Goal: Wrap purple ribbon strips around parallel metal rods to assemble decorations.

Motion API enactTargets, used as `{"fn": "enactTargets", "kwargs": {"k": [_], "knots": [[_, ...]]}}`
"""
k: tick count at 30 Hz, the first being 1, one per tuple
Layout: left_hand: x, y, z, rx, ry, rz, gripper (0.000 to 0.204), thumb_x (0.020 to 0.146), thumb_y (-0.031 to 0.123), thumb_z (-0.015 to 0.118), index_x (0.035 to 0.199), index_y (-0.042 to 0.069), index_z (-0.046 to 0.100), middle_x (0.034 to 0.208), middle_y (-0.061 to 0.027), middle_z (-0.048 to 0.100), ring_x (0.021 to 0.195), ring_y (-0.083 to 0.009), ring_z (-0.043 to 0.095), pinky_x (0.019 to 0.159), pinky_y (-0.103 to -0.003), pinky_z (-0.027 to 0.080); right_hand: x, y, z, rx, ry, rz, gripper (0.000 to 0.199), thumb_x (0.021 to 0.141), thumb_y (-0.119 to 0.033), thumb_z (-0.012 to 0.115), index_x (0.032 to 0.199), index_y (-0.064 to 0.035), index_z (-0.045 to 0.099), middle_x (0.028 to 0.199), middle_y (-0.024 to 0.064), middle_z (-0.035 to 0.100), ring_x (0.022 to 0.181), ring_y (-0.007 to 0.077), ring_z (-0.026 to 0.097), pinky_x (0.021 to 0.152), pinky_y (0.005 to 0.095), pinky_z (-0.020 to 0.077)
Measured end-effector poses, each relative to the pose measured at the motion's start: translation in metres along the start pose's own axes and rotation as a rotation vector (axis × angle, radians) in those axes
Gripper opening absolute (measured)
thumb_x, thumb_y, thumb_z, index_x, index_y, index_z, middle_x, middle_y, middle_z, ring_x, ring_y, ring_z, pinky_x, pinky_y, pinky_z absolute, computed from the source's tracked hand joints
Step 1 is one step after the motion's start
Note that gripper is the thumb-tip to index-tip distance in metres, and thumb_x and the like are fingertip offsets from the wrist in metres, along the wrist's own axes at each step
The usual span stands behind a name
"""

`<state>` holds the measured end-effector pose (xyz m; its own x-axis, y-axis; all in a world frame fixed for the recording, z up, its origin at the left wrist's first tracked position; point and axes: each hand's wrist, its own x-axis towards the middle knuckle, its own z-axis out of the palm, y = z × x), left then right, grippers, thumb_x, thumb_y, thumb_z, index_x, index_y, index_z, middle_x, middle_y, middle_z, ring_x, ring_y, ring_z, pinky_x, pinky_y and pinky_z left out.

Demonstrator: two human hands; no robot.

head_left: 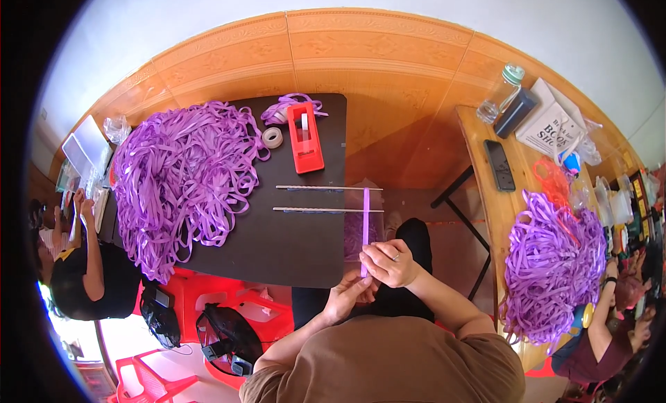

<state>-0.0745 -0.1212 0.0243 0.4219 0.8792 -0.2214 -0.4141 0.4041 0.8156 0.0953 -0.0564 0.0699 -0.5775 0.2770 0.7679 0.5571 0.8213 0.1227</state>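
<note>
Head view: the right hand (pixel 390 262) and left hand (pixel 349 297) pinch the near end of a purple ribbon strip (pixel 365 226), stretched across two rods (pixel 326 199) at the desk's (pixel 277 243) right edge. A big ribbon heap (pixel 184 177) fills the left side beside a red tape dispenser (pixel 305 136), so seemingly much remains undone

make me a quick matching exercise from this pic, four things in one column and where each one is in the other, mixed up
Things:
1. red tape dispenser
2. big heap of purple ribbon
3. purple strip
4. clear bottle

Places:
A. left part of the dark table
B. far end of the wooden table on the right
C. held by the left hand and right hand, lying across two rods
D. far part of the dark table, beside a tape roll

Pairs: 1-D, 2-A, 3-C, 4-B
</note>
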Motion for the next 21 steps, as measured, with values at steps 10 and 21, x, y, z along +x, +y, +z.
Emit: {"fn": "enactTargets", "kwargs": {"k": [10, 21], "knots": [[0.026, -0.015, -0.013, 0.107, 0.004, -0.025, 0.029, 0.097, 0.02, 0.049, 0.121, 0.003, 0.05, 0.094, -0.0066, 0.062, 0.069, -0.0082, 0.057, 0.061, -0.021, 0.047, 0.05, 0.025, -0.015, 0.206, 0.152, 0.168, 0.026, 0.062, -0.004, 0.067, 0.088, -0.0018, 0.065, 0.093, 0.0084, 0.064, 0.076, 0.022, 0.059, 0.065, 0.0341, 0.0393], [0.092, 0.001, 0.013, 0.089, 0.299, 0.193, 0.037, 0.096, 0.016, 0.05, 0.131, 0.007, 0.045, 0.108, -0.0051, 0.06, 0.08, -0.0089, 0.057, 0.066, -0.021, 0.043, 0.065, 0.133, 0.054, 0.826, 0.066, 0.784, 0.013, 0.079, -0.004, 0.068, 0.072, 0.0026, 0.061, 0.071, 0.006, 0.058, 0.066, 0.0158, 0.055, 0.058, 0.027, 0.0401]]}}
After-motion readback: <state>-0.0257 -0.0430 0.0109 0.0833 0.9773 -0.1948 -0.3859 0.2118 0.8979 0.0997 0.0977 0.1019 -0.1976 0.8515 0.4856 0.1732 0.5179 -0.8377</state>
